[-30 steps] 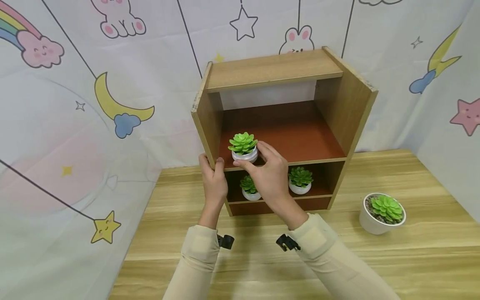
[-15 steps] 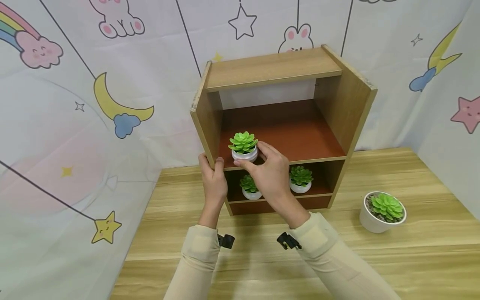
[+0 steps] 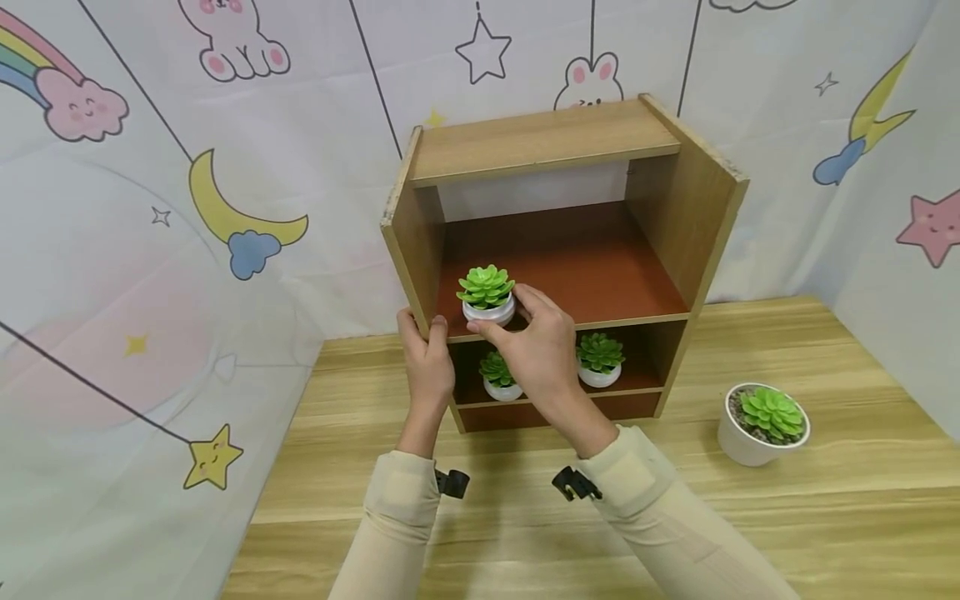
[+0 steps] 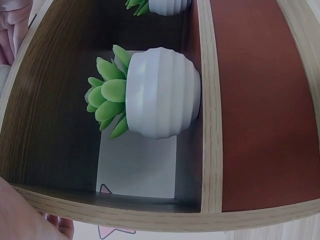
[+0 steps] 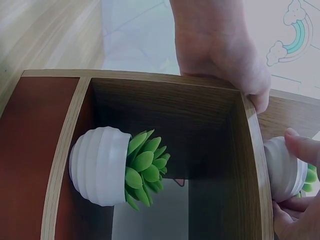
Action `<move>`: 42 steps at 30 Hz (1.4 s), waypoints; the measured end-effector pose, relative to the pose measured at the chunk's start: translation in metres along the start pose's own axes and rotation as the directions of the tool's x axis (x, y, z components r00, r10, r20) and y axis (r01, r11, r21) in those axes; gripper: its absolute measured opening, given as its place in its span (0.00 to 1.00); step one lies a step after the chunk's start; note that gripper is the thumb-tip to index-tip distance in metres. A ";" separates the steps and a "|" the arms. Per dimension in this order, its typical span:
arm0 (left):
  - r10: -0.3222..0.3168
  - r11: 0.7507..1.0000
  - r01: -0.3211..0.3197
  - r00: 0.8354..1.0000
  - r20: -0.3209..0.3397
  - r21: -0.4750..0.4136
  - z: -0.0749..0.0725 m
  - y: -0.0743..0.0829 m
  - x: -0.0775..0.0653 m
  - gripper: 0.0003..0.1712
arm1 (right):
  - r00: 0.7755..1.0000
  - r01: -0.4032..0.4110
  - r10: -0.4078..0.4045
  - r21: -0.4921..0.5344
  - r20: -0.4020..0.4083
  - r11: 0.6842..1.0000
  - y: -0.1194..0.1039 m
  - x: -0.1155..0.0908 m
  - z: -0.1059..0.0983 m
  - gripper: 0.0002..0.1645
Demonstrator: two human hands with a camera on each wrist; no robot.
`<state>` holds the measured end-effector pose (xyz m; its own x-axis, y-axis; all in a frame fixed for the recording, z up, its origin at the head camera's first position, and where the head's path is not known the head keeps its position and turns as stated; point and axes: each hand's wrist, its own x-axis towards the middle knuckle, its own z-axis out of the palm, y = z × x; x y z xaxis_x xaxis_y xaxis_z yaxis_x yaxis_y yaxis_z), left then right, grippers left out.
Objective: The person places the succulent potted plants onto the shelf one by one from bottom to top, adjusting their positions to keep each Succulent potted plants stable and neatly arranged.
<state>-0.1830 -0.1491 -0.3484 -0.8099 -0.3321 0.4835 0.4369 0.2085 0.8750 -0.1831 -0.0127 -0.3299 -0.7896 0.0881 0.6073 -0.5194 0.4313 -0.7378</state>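
Note:
My left hand (image 3: 429, 362) grips the front edge of the left side panel of a small wooden shelf unit (image 3: 708, 225), thumb on the inner side. With its thumb and fingers my right hand (image 3: 542, 346) pinches the white pot of a bright green artificial succulent (image 3: 487, 292) at the front left of the upper board. The right wrist view shows that white pot (image 5: 284, 170) standing at the board between the fingers. Below, a second potted succulent (image 4: 160, 95) sits in the lower compartment, partly behind my right hand in the head view. Another potted succulent (image 3: 600, 367) stands to its right.
A larger white pot (image 3: 750, 442) with a light green succulent and gravel stands on the wood-grain table (image 3: 840, 500), right of the shelf. A cartoon-printed cloth (image 3: 330, 167) hangs close behind the unit and along both sides.
Only the head view shifts slightly. Both hands, the held succulent and the shelf stay in place.

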 end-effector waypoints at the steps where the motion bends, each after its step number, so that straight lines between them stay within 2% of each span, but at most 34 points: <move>1: 0.000 1.000 0.000 1.000 -0.001 0.000 0.000 0.000 0.000 0.13 | 1.000 -0.002 0.002 0.005 0.001 1.000 0.000 0.000 0.000 0.41; 9: 0.000 1.000 0.000 1.000 -0.009 0.006 0.000 -0.002 0.000 0.14 | 1.000 0.022 -0.022 0.032 -0.008 0.999 0.001 0.000 0.000 0.38; 14: -0.002 1.000 0.002 1.000 -0.006 0.009 0.000 -0.001 0.000 0.14 | 1.000 0.003 -0.002 0.073 -0.023 0.997 0.001 -0.003 -0.004 0.47; 16: -0.002 1.000 0.002 1.000 -0.008 0.011 0.001 -0.001 0.000 0.14 | 0.999 0.009 -0.007 0.065 -0.037 0.998 0.001 -0.004 -0.007 0.52; 19: 0.000 1.000 0.000 1.000 -0.009 0.011 0.002 0.000 0.001 0.15 | 0.998 0.035 -0.033 0.039 -0.054 0.999 0.001 -0.004 -0.010 0.54; 26: 0.009 1.000 -0.009 1.000 -0.018 0.004 0.001 -0.042 0.011 0.17 | 0.999 0.049 -0.049 -0.025 -0.019 0.998 0.005 -0.006 -0.016 0.62; 33: 0.015 1.000 -0.015 1.000 -0.013 0.006 0.001 -0.043 0.010 0.17 | 0.993 0.118 -0.118 -0.064 0.003 0.991 0.012 -0.009 -0.021 0.69; 42: -0.027 1.000 0.026 0.999 -0.038 -0.009 0.003 -0.041 0.009 0.17 | 0.995 0.101 -0.099 -0.080 0.022 0.992 0.018 -0.020 -0.037 0.71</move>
<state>-0.2094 -0.1574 -0.3800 -0.8057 -0.3723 0.4607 0.4192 0.1910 0.8876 -0.1642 0.0266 -0.3443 -0.7411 0.0246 0.6710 -0.5684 0.5088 -0.6465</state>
